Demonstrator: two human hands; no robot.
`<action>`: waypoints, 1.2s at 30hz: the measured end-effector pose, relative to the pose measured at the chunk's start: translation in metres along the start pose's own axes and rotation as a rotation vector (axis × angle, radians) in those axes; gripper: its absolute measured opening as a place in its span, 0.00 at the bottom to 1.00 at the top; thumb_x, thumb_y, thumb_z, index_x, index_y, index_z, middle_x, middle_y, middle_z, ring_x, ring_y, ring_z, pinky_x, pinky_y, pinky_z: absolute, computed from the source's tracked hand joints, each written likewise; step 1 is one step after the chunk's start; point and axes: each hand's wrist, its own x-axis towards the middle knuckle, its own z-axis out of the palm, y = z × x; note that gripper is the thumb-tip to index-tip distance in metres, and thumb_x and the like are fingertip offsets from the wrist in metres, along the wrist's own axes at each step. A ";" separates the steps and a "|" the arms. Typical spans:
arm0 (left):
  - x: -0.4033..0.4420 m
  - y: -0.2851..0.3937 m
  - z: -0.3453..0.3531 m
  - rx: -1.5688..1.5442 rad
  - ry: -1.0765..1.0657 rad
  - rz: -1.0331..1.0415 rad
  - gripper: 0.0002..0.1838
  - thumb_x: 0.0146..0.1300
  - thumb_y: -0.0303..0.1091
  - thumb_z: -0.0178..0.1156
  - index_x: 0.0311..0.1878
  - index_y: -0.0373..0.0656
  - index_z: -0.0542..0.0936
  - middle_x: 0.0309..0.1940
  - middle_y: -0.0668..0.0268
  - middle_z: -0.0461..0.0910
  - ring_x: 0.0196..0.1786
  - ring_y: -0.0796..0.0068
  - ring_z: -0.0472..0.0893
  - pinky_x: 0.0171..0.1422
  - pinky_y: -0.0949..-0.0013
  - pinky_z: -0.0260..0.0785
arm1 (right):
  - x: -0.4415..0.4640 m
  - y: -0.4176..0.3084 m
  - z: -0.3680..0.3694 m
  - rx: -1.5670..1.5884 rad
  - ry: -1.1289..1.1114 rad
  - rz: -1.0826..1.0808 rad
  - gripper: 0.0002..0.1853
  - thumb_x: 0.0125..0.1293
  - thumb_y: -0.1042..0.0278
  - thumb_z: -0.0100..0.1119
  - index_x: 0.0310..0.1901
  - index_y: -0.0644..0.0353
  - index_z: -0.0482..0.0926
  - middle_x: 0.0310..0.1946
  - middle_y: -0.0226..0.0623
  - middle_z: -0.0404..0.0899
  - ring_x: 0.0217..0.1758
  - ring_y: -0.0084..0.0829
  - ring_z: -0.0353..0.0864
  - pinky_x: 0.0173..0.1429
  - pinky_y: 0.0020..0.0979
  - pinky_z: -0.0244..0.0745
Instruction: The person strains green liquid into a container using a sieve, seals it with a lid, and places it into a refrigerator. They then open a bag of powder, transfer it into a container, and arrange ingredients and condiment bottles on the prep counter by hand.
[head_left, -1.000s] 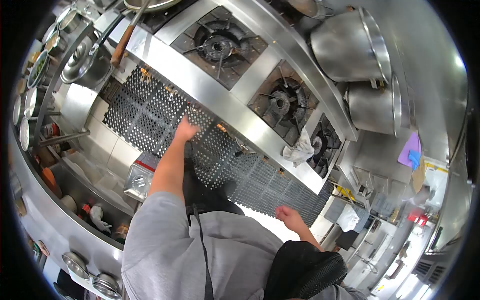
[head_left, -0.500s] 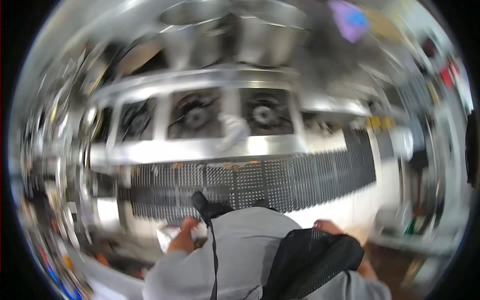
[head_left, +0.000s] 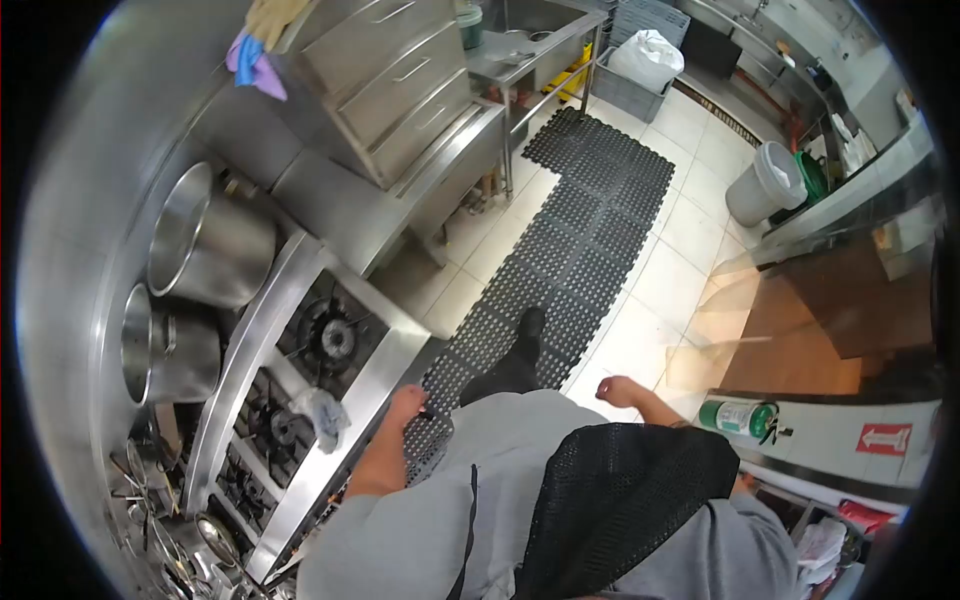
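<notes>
Black perforated matting (head_left: 560, 260) runs between the curled hands (head_left: 408, 403) (head_left: 617, 390), grip unclear, the left near a steel stove (head_left: 335, 462).

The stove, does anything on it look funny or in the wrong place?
Yes, a crumpled whitish cloth or bag lies on the stove beside a burner. That seems odd: it might burn there.

Large steel stockpots (head_left: 225, 255) stand behind a multi-burner range (head_left: 310, 485) in a commercial kitchen, where perforated black matting (head_left: 590, 250) runs over white floor tiles (head_left: 690, 250) near a metal sink (head_left: 545, 14).
</notes>
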 end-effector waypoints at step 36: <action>0.668 0.855 -0.176 -1.147 0.989 0.291 0.07 0.71 0.27 0.59 0.49 0.39 0.81 0.33 0.66 0.81 0.31 0.75 0.81 0.38 0.69 0.77 | 0.444 0.273 -0.976 0.466 0.353 0.149 0.10 0.75 0.68 0.52 0.46 0.58 0.84 0.29 0.32 0.83 0.28 0.27 0.82 0.29 0.29 0.74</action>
